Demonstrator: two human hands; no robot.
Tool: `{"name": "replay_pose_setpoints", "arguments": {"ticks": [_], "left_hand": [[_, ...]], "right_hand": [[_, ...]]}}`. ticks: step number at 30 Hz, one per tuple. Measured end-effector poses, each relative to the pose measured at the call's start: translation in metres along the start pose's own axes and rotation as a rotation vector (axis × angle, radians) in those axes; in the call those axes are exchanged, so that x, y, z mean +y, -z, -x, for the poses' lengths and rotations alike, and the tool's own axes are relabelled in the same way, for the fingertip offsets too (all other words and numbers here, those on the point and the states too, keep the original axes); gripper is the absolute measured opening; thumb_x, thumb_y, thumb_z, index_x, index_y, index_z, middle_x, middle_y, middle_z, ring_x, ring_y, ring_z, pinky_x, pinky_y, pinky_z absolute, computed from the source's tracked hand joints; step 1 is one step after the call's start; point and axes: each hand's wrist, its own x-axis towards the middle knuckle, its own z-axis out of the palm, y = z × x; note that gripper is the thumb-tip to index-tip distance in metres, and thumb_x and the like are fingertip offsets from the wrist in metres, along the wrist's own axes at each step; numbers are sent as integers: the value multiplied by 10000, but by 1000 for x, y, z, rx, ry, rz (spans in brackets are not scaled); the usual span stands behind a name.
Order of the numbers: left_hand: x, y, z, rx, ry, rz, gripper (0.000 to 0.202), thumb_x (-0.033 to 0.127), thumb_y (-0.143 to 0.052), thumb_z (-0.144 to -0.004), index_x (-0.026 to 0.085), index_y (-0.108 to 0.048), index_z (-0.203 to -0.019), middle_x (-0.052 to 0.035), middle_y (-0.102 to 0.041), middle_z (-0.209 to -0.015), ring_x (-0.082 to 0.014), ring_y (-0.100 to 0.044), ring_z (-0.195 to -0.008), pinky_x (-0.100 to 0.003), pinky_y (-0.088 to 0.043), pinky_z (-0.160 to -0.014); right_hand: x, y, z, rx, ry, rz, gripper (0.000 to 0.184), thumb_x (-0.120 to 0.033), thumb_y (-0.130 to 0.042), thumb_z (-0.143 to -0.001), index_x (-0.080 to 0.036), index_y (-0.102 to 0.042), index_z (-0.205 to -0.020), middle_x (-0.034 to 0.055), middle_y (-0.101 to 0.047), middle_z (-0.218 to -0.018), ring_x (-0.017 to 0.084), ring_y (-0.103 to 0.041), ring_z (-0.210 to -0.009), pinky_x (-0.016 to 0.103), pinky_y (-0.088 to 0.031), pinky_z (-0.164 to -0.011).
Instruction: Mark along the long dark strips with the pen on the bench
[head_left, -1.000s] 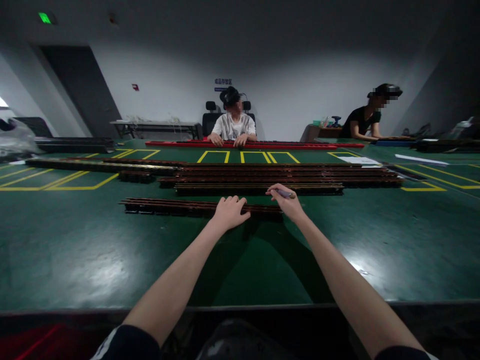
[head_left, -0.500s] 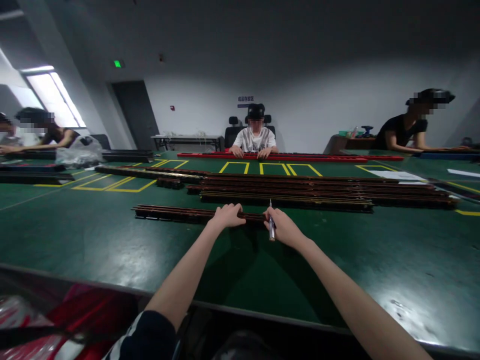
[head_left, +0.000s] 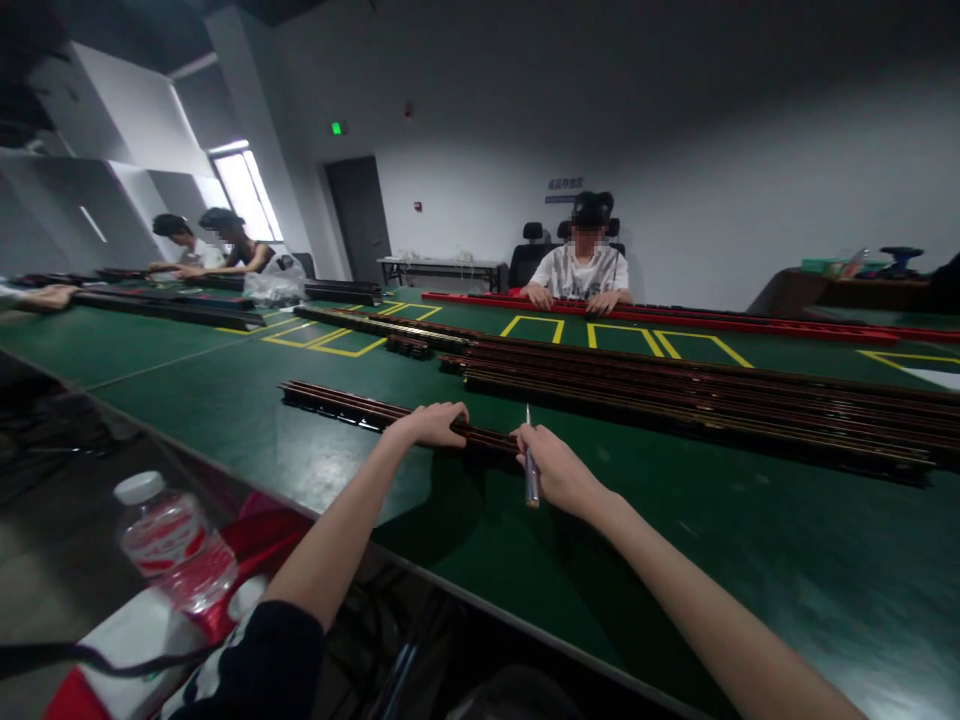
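Observation:
My left hand (head_left: 433, 425) lies over a short bundle of long dark strips (head_left: 345, 404), its fingers on the far side and the thumb on the near side. Close to the bundle's right end is my right hand (head_left: 551, 462), closed round a slim silver pen-shaped tool (head_left: 532, 478). The tool stands nearly upright, with its thin tip pointing up and away from me. My right fingertips appear to touch the strips as well, though the hand partly hides that end. Both hands are over the green table (head_left: 465, 540).
Beyond my hands lies a larger stack of dark brown strips (head_left: 675, 385). Across the table a person in white (head_left: 581, 272) handles a red rail (head_left: 750, 318). Several others sit at the left near a clear plastic bag (head_left: 276, 285). A bottle (head_left: 176, 545) stands beside my left arm.
The view has turned left, so the bottle and more of the left side show. The bundle now slants more in view. Both hands keep their hold.

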Motion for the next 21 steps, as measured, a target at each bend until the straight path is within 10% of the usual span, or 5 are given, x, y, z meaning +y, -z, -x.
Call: {"name": "replay_pose_setpoints", "arguments": {"ticks": [11,21], "left_hand": [[-109,0,59,-16,192,92,495,221,-614,-647,231,-552,-1138,-17,-637,-1165,-199,-588,-1080,-307,-428,-954],[-152,-17,99,166,592,22,456,130,-473,-692,282,-584,-1107,-29,-635,-1213,-237,-524,-1210,-457,-328,-1034]], "right_hand": [[-82,-47,-66,-66,293,38,106,-69,-520,-854,-158,-492,-903,108,-606,-921,196,-541,-868,293,-435,-750],[-142,-97,-109,-69,299,-103,100,-84,-474,-877,-150,-492,-950,126,-620,-966,218,-523,-941,296,-414,-794]]}}
